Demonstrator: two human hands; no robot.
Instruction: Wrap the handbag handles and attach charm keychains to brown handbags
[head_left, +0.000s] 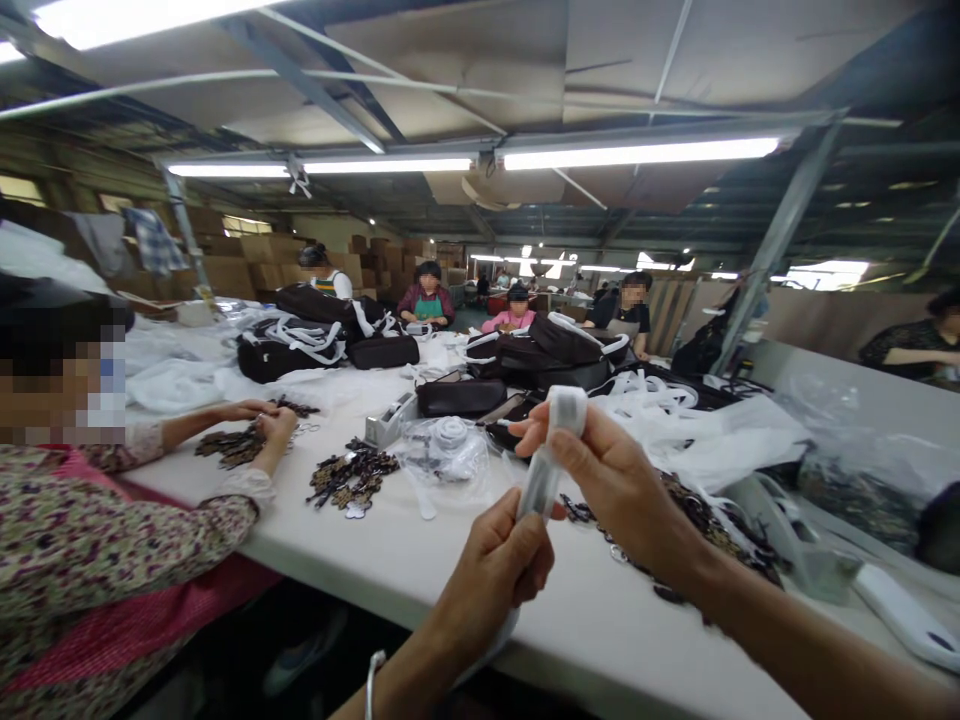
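A whitish, partly see-through strip (538, 488) runs between my two hands above the table's near edge. My left hand (514, 550) grips its lower part between thumb and fingers, and a pale tail hangs below the wrist. With my right hand (611, 465) I pinch the upper part, where the strip bends over in a loop near the fingertips. Beyond my left hand lie a clear plastic bag (465, 462) with a white roll on it and a pile of small brown and dark charms (352, 478). More dark charms (701, 515) are partly hidden behind my right forearm.
On the white table (337, 545) stand a tape dispenser (391, 420), dark bags (544, 355) with white-wrapped handles, and plastic sheeting. At left, a co-worker's hands (274, 425) handle charms. A translucent bin (795, 545) and a white object (904, 615) lie at right. Other people sit across.
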